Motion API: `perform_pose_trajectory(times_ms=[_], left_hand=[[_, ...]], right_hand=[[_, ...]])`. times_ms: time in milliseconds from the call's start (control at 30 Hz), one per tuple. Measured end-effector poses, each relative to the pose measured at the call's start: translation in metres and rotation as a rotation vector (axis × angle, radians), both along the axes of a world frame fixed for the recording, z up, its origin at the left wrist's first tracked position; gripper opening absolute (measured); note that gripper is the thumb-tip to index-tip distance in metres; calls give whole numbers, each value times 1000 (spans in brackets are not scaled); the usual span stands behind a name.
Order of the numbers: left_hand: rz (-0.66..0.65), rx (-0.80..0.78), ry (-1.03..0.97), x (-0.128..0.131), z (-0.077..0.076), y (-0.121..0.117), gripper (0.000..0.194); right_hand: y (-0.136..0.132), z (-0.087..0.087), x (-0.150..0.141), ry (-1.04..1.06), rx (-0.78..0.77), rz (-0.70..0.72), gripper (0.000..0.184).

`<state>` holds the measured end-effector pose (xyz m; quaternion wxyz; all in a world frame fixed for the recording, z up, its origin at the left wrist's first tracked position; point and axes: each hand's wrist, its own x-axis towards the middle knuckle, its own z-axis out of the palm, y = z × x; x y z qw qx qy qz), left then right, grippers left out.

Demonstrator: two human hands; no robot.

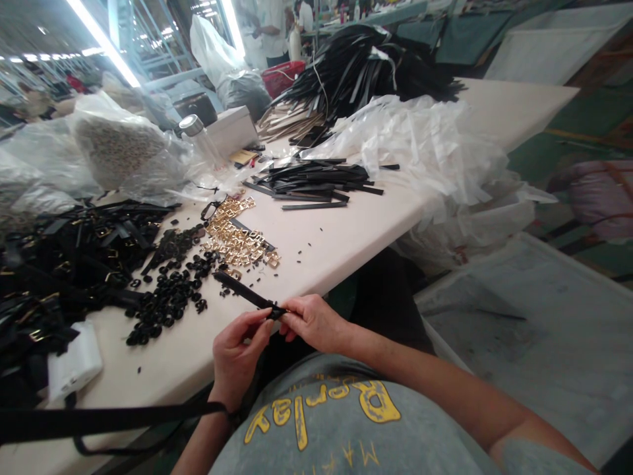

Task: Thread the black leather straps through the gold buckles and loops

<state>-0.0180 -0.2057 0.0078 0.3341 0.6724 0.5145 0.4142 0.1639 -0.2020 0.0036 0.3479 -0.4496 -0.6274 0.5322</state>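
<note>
Strap, flat, narrow and black, is being held in both hands right by the near edge of the table, its free end pointing up and to the left over the tabletop. The left hand is gripping it near its lower end, thumb and forefinger pinching together. The right hand is also pinching, its fingers closing on the lower end just beside the left fingertips. Something small and dark is showing at the grip, but I am not making out what it is.

Just beyond the strap's free end, gold buckles are lying in a loose heap, and black rings are spreading beside them to the left. Farther left, buckled straps are piling up in a dark tangle, with a white box sitting against the near side. Behind the gold heap, loose black strips are lying roughly side by side. A clear bottle is standing near the plastic bags, and a big bundle of strips is fanning across the far end, with crumpled plastic sheeting draping over the right edge.
</note>
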Motion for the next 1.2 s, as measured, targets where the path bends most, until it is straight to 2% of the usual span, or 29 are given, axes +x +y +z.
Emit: perform_pose_trajectory(times_ms=[167, 433, 567, 700, 767, 933, 1200], left_hand=[[16, 14, 36, 1, -1, 2, 18], [-43, 94, 131, 1, 0, 5, 16], [-61, 143, 174, 0, 1, 7, 15], [-90, 109, 164, -4, -1, 6, 14], [-105, 99, 141, -4, -4, 4, 14], [-77, 144, 128, -1, -10, -2, 14], [-38, 65, 89, -1, -8, -2, 15]], right_hand=[[0, 3, -1, -9, 16, 21, 16], [1, 2, -2, 24, -16, 23, 17], [1, 0, -5, 129, -103, 33, 19], [-2, -1, -6, 219, -146, 53, 26], [-1, 0, -4, 204, -109, 66, 31], [1, 1, -1, -9, 101, 11, 29], [0, 3, -8, -28, 129, -5, 29]])
